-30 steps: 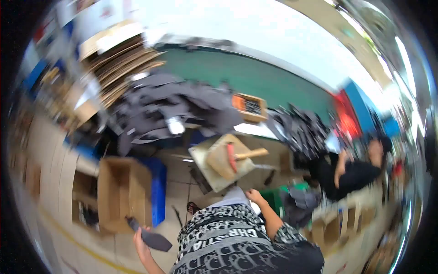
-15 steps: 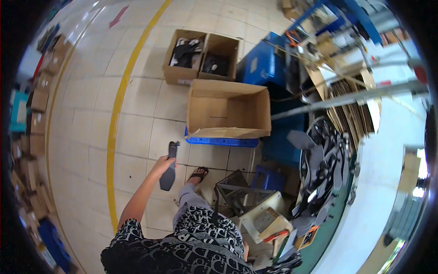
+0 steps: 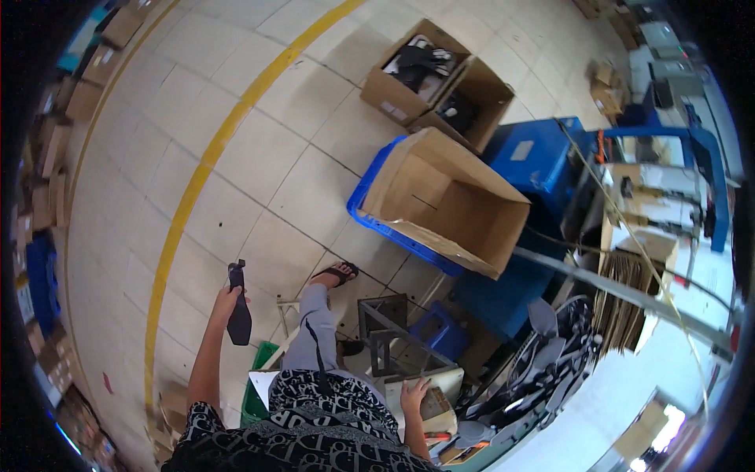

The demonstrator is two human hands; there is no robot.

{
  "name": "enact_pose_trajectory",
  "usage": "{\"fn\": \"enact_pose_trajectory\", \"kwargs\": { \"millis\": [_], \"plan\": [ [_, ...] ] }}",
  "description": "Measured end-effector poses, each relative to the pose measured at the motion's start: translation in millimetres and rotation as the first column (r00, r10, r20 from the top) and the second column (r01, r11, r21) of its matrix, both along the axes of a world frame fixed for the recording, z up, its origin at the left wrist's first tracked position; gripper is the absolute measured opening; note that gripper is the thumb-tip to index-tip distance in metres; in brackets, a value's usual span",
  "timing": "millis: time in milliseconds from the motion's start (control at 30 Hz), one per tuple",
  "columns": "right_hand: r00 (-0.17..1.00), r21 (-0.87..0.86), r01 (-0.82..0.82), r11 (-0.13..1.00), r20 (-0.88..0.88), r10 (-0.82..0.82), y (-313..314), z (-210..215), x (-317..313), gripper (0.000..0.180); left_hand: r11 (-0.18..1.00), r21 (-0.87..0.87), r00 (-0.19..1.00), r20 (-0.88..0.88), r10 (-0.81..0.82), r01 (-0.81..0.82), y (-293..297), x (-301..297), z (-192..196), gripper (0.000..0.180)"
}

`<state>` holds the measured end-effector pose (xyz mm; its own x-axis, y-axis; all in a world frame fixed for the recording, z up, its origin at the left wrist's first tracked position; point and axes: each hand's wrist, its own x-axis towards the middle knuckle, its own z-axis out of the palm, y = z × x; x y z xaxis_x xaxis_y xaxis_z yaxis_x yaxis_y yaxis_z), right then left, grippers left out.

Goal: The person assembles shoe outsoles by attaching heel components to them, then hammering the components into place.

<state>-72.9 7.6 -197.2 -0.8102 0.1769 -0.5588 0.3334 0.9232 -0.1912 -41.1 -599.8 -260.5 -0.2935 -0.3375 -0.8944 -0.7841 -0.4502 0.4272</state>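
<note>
In my left hand (image 3: 225,302) is a dark grey, flat, paddle-shaped part (image 3: 241,321). Its narrow end, with a small knob, points away from me, and the broad end hangs toward me; my fingers are closed round the narrow section. The part is held above the tiled floor, left of my leg. My right hand (image 3: 414,397) has its fingers spread and holds nothing visible. It is over or beside a pale board-like piece (image 3: 447,384) by a metal frame (image 3: 393,338); whether it touches is unclear.
An open cardboard box (image 3: 464,200) sits in a blue crate (image 3: 366,206) ahead. Beyond are two smaller cartons (image 3: 397,98) holding dark parts. Many similar grey parts (image 3: 543,354) are heaped at right, near a blue stool (image 3: 440,330). A green crate (image 3: 255,401) stands by my left side.
The whole view has turned, so the boxes now appear farther right and tilted. My left hand, still gripping the part, appears farther left. My right hand has come into view with fingers spread.
</note>
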Motion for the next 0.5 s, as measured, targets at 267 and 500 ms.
{"fn": "enact_pose_trajectory", "kwargs": {
  "millis": [267,500],
  "plan": [
    [0.975,0.466,-0.061,0.883,0.217,-0.047,-14,-53,-58,0.059,0.982,0.143,0.989,0.095,0.109,-0.122,97,92,-39,0.03],
    [0.993,0.642,-0.101,0.76,0.021,0.114,-39,-30,-52,0.032,0.91,0.142,0.854,0.312,-0.416,0.391,162,158,-59,0.038]
  ]
}}
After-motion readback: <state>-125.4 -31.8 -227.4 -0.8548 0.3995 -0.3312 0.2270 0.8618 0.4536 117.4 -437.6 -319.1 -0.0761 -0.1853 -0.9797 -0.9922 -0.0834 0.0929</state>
